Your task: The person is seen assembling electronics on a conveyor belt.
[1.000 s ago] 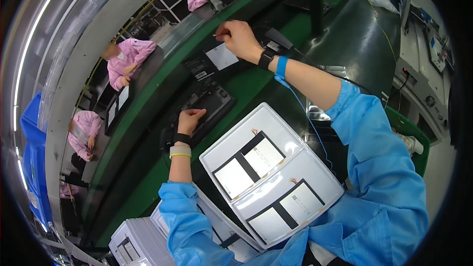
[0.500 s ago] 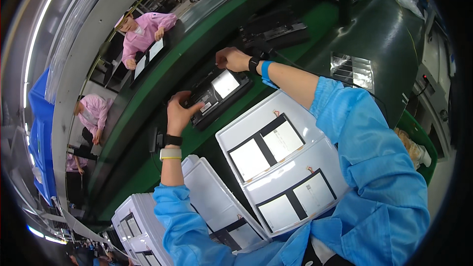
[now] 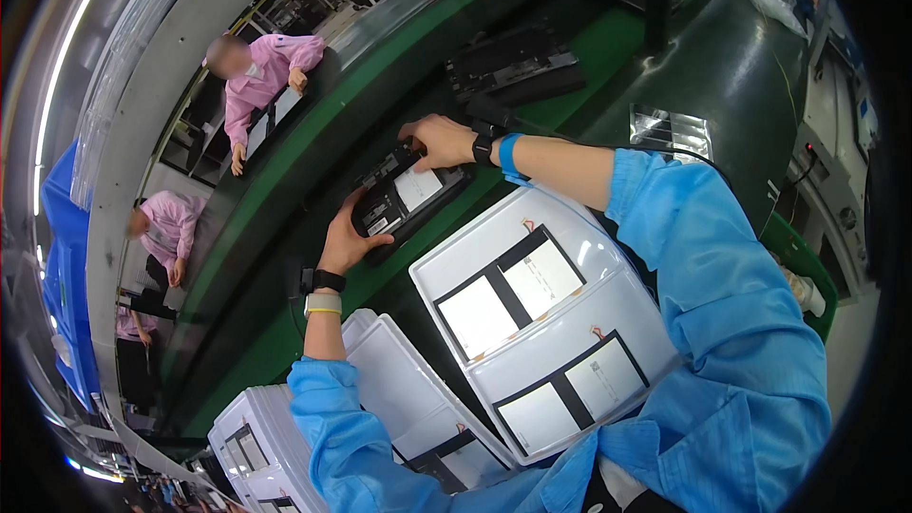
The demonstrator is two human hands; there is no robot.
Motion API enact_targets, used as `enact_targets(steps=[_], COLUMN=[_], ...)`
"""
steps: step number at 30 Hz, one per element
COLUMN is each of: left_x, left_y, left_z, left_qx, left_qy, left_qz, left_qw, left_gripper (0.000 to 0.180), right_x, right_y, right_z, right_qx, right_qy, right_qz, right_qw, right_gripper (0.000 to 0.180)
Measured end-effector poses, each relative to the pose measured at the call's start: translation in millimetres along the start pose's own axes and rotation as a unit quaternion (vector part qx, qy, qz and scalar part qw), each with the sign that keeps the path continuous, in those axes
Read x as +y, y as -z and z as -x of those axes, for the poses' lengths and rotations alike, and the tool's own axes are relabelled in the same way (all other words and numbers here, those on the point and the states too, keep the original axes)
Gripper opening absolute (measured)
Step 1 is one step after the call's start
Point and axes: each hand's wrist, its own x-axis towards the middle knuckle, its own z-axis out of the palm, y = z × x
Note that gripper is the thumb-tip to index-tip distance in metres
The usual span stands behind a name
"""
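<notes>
Right hand (image 3: 445, 142) now down at the laptop base (image 3: 388, 206), both ends attended
Its fingers curl beside the white panel (image 3: 418, 187); left hand (image 3: 345, 239) half-open (firm hold, either hand: cannot tell)

A wide fisheye, the left one of a pair worn on the person's head, looks down and forward over the sleeves (image 3: 727, 256) onto the hands (image 3: 444, 141). It stands near: trays (image 3: 648, 315) on the hands' near side loom large, while the hands look smaller, farther off. Its reach takes in the surface (image 3: 613, 93) around the hands and people (image 3: 271, 65) well beyond them.
</notes>
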Motion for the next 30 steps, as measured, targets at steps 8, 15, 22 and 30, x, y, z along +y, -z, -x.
enact_targets(steps=[8,15,22,30], left_x=[-6.1,-10.6,-7.9,-24.0], left_y=[2.9,6.4,-20.0,-47.4], left_z=[-1.8,6.3,25.7,16.1], left_qx=[-0.007,-0.043,-0.061,0.061], left_qy=[-0.002,0.014,0.011,-0.011], left_qz=[-0.012,-0.039,-0.22,-0.247], left_qw=[1.0,0.998,0.974,0.967], left_gripper=[0.097,0.095,0.093,0.106], right_x=[-15.1,-12.2,-20.8,-25.6], right_y=[10.5,1.1,-33.4,-65.3], right_z=[12.4,12.2,11.1,4.8], right_qx=[-0.146,-0.128,-0.174,-0.139], right_qy=[0.047,0.106,0.099,0.191], right_qz=[0.116,0.126,0.314,0.233], right_qw=[0.981,0.978,0.928,0.943], right_gripper=[0.109,0.101,0.08,0.087])
